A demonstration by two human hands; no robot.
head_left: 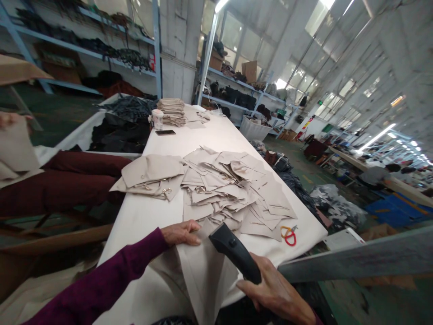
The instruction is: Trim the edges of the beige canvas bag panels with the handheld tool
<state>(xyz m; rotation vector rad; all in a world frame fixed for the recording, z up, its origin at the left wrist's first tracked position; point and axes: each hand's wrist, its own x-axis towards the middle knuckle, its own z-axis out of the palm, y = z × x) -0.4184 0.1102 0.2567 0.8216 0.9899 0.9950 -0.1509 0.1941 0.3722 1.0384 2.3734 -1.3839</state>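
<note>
My left hand (182, 233) is closed on the upper edge of a beige fabric piece (199, 266), which hangs down over the near edge of the table. My right hand (275, 286) grips the curved handle of a black handheld tool (232, 246) with a wide, flat head and a small button. The tool's head points up and left, close over the fabric, and I cannot tell whether it touches. Just beyond lies a loose heap of beige fabric pieces (223, 194). To its left is a smaller stack of beige pieces with metal fittings (152, 174).
Red and yellow handled scissors (289, 235) lie near the right edge of the white table (135, 243). Farther back are a phone (165, 132), a cup (157, 119) and a neat beige stack (171, 112). A person in dark red trousers (77, 180) sits at left. A grey beam (358, 255) crosses at right.
</note>
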